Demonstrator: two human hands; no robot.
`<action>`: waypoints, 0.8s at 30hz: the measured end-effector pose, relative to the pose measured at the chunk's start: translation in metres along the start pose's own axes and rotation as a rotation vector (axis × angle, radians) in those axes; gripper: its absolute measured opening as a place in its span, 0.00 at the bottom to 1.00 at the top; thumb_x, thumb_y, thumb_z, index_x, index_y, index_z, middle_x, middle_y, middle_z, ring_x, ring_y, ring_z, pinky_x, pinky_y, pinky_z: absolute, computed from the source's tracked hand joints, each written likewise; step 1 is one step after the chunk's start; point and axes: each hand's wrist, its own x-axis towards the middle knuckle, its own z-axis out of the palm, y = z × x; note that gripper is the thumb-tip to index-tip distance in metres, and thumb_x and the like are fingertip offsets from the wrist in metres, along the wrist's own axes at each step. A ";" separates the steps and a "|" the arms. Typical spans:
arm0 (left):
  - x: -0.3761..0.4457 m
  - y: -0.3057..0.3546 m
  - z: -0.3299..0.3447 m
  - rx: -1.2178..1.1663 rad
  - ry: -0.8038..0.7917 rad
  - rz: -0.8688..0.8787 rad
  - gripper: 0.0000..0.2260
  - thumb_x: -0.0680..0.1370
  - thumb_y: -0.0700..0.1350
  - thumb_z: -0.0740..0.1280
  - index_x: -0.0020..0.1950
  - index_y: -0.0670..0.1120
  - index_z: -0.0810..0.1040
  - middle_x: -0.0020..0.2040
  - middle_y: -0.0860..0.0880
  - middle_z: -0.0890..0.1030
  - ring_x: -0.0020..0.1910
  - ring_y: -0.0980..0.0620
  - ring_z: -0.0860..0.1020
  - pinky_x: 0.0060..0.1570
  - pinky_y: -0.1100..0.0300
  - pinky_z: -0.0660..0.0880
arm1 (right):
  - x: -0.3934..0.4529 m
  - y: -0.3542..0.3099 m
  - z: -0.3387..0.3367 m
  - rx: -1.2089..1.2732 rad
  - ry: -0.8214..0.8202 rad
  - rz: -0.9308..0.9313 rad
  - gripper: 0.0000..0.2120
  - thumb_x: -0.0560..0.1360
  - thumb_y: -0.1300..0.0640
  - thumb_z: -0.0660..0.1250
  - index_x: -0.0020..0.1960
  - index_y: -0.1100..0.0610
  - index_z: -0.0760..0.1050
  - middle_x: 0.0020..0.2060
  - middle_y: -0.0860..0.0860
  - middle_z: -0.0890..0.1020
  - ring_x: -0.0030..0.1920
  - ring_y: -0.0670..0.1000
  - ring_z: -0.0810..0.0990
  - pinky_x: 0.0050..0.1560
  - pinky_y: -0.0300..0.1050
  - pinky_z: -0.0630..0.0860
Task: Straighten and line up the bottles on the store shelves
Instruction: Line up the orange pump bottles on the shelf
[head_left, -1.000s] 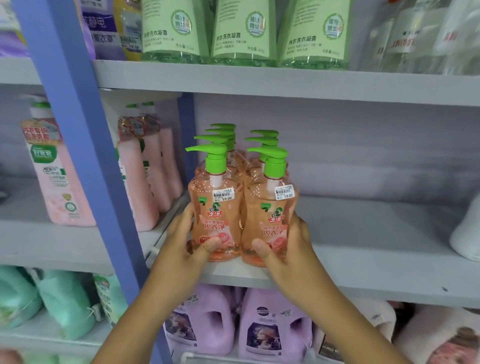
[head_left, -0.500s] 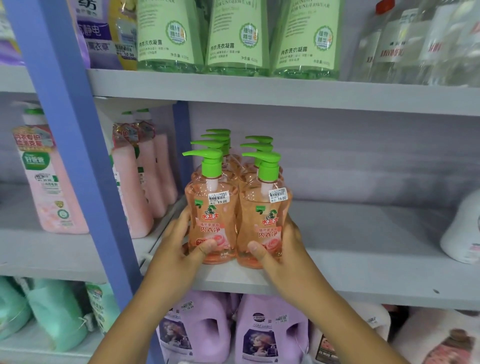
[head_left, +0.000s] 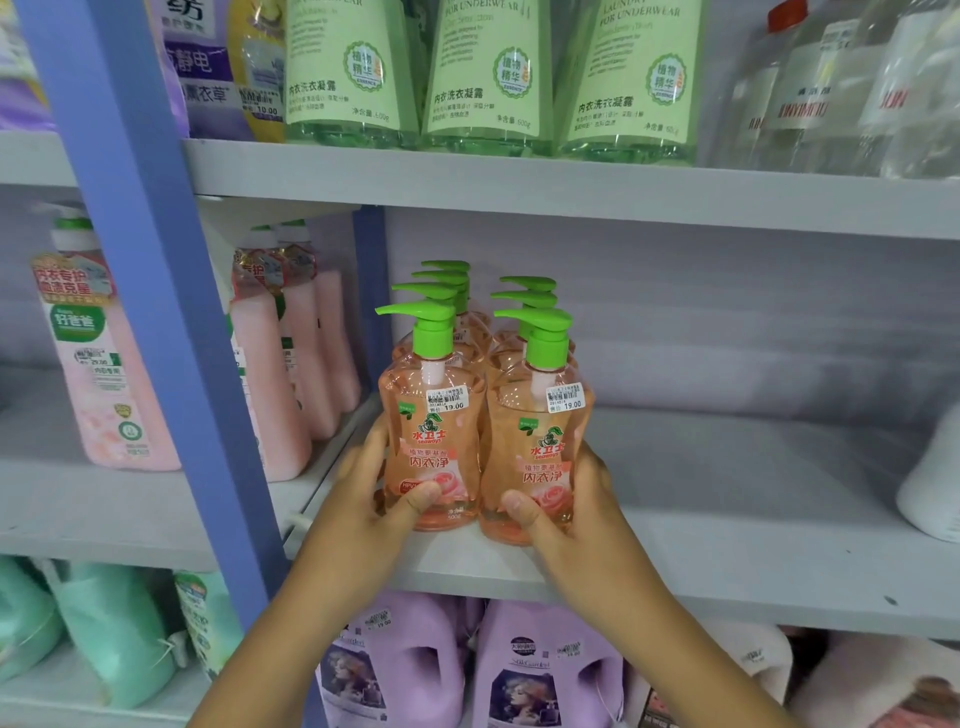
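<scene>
Two rows of peach pump bottles with green pump heads stand upright on the grey middle shelf (head_left: 727, 551), just right of the blue upright post (head_left: 156, 322). My left hand (head_left: 369, 499) grips the front left bottle (head_left: 434, 441) low down, thumb across its label. My right hand (head_left: 566, 509) grips the front right bottle (head_left: 537, 457) the same way, fingers wrapped behind it. Both front bottles stand side by side, touching, near the shelf's front edge. Several more bottles of the same kind (head_left: 467, 332) line up behind them, mostly hidden.
Pink bottles (head_left: 280, 374) stand on the shelf left of the post. Green bottles (head_left: 488, 78) fill the shelf above, clear ones (head_left: 841, 88) to their right. Purple jugs (head_left: 545, 670) sit below. A white bottle (head_left: 930, 483) stands at the far right; bare shelf lies between.
Both hands keep their hold on the two front bottles. The view has dropped slightly, so the shelves sit lower in frame; the bottles look barely shifted.
</scene>
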 end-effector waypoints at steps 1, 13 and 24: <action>0.000 0.000 0.000 0.001 0.001 -0.002 0.30 0.79 0.41 0.72 0.77 0.57 0.67 0.69 0.55 0.76 0.63 0.64 0.78 0.60 0.64 0.78 | 0.000 -0.001 0.001 -0.001 -0.001 0.003 0.32 0.74 0.42 0.72 0.74 0.41 0.62 0.64 0.41 0.72 0.62 0.36 0.75 0.61 0.38 0.74; 0.000 -0.001 -0.002 0.055 0.020 -0.021 0.31 0.78 0.45 0.73 0.76 0.65 0.66 0.69 0.58 0.75 0.65 0.64 0.76 0.66 0.51 0.76 | 0.019 0.002 0.004 0.034 -0.037 0.035 0.31 0.70 0.39 0.69 0.70 0.39 0.65 0.64 0.46 0.76 0.63 0.42 0.78 0.66 0.51 0.77; 0.008 0.000 0.000 0.054 -0.002 -0.023 0.28 0.78 0.41 0.73 0.74 0.61 0.70 0.64 0.59 0.80 0.60 0.64 0.80 0.60 0.60 0.78 | 0.029 0.009 0.003 0.052 -0.065 0.035 0.31 0.72 0.42 0.71 0.73 0.40 0.65 0.66 0.48 0.75 0.65 0.45 0.78 0.67 0.54 0.76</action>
